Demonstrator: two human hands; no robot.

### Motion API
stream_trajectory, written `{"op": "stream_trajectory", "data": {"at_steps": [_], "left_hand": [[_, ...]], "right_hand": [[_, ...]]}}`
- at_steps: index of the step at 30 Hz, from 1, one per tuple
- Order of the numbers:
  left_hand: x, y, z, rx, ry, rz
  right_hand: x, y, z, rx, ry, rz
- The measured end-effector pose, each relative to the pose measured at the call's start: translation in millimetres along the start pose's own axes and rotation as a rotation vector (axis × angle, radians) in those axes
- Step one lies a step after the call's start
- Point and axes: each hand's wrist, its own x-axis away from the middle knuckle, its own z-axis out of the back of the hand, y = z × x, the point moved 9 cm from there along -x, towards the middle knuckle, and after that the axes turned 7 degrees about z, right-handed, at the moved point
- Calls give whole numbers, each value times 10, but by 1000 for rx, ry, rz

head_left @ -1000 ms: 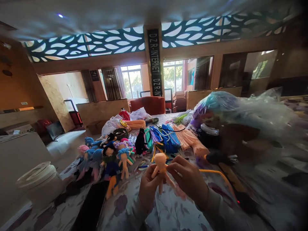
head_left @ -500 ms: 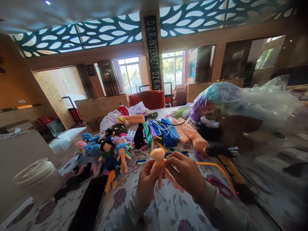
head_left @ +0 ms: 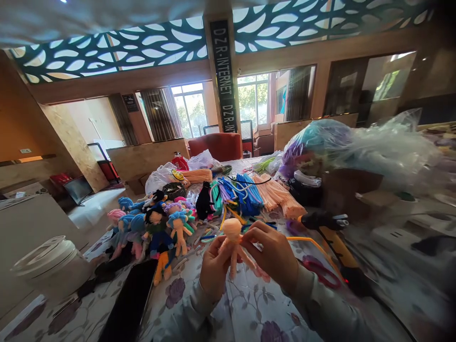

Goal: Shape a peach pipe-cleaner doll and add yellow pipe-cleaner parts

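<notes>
- Centrally, a peach fuzzy doll (head_left: 232,236) is held upright just above the floral tabletop (head_left: 245,308), between both hands.
- The left hand (head_left: 213,270) is wrapped on the doll's body, fingers clamped around it.
- The right hand (head_left: 275,254) is pinched on the doll's side, fingers pressed together on it.
- Finished dolls (head_left: 156,228) are heaped nearby on the left; blue pipe cleaners (head_left: 245,192) are bundled beyond.
- A glue gun (head_left: 322,221) is laid to the right, a dark phone (head_left: 130,301) at the near left.
</notes>
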Motion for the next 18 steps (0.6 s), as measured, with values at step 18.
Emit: {"op": "stream_trajectory", "data": {"at_steps": [18], "left_hand": [[20,-24,-61,80,-59,56]], "right_hand": [[14,27,1,-44,19,-5]]}}
